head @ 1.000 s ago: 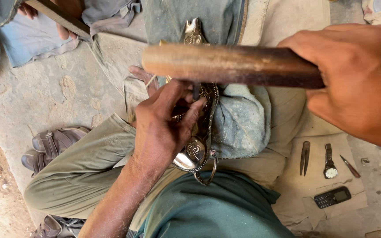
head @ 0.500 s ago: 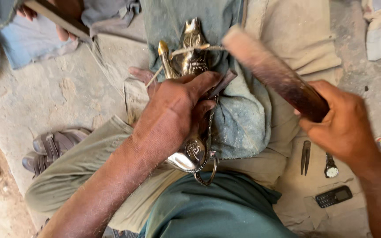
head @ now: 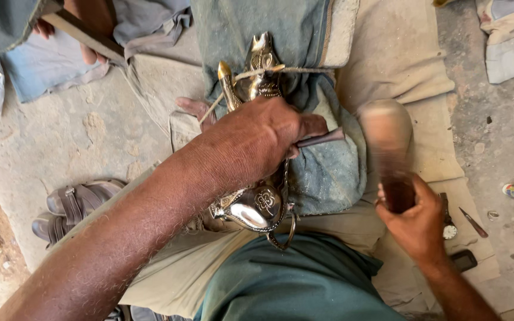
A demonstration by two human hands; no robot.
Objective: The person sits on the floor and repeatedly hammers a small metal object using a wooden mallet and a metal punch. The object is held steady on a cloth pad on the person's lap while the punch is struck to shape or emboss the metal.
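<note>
Head view: at frame centre your left hand (head: 257, 139) pinches a thin punch (head: 322, 138) against the brass vessel (head: 257, 205) in your lap; it looks rigid, slick and dentable. Right hand (head: 414, 223), lower right, fists a blurred mallet (head: 388, 148).

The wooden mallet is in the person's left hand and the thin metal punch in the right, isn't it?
No, swapped. In the head view the right hand grips the blurred brown wooden mallet, and the left hand holds the thin metal punch.
</note>
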